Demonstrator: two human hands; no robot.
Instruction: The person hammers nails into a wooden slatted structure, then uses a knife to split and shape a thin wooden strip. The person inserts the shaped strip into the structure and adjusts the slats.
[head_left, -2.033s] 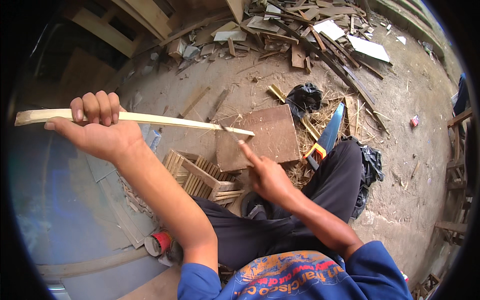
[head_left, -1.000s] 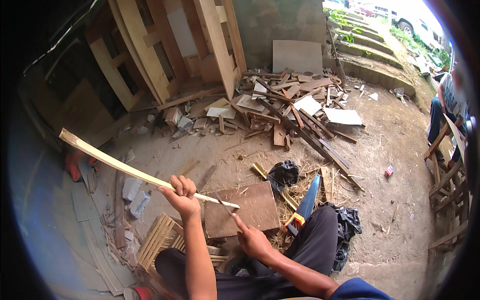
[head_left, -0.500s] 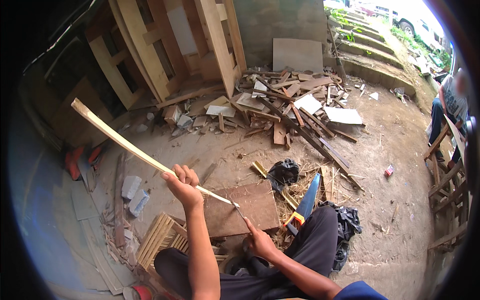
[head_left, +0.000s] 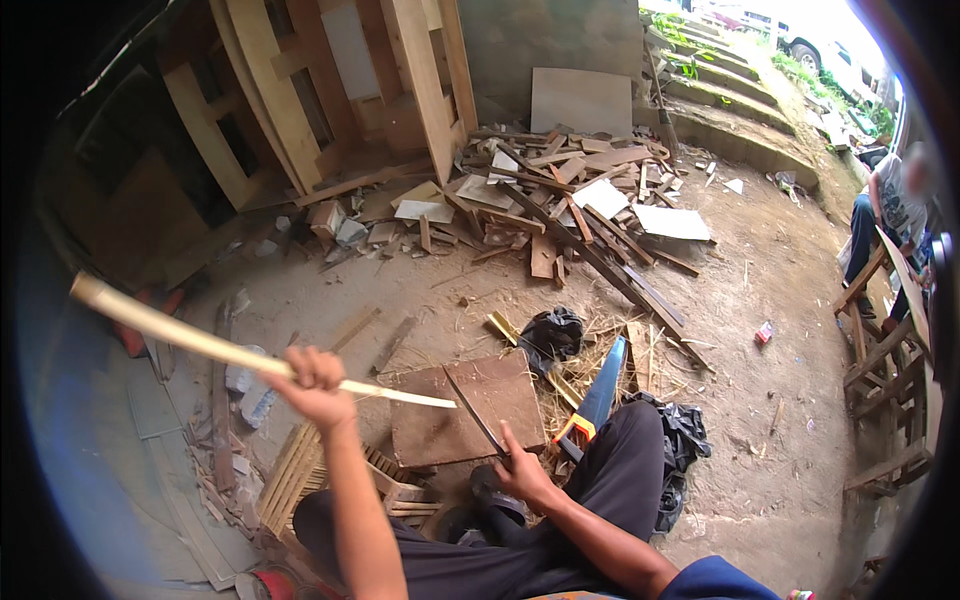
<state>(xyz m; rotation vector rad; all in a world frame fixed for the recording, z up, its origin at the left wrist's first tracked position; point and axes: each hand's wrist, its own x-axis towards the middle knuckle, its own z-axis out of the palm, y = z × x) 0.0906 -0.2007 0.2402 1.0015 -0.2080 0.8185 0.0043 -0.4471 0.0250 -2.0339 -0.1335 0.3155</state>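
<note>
My left hand [head_left: 318,390] is closed round a long pale strip of split wood or bamboo [head_left: 180,330]. The strip slants from the upper left down to a thin tip above a brown wooden board [head_left: 425,432]. In my right hand [head_left: 522,470] is a knife [head_left: 472,410], its narrow dark blade pointing up and left over the board. Blade and strip tip are apart. To the right of the board lies a handsaw [head_left: 604,392] with a blue blade and orange-black handle, beside my bent knee.
Pale shavings and a black plastic bag [head_left: 553,332] lie beyond the saw. A slatted bundle [head_left: 292,478] sits by my left knee. Farther off are a heap of scrap wood [head_left: 590,205] and a wooden frame [head_left: 425,90]. A person [head_left: 890,210] sits at far right.
My left hand has moved left and slightly down, drawing the strip with it. The knife has come away from the strip and its blade now tilts upward.
</note>
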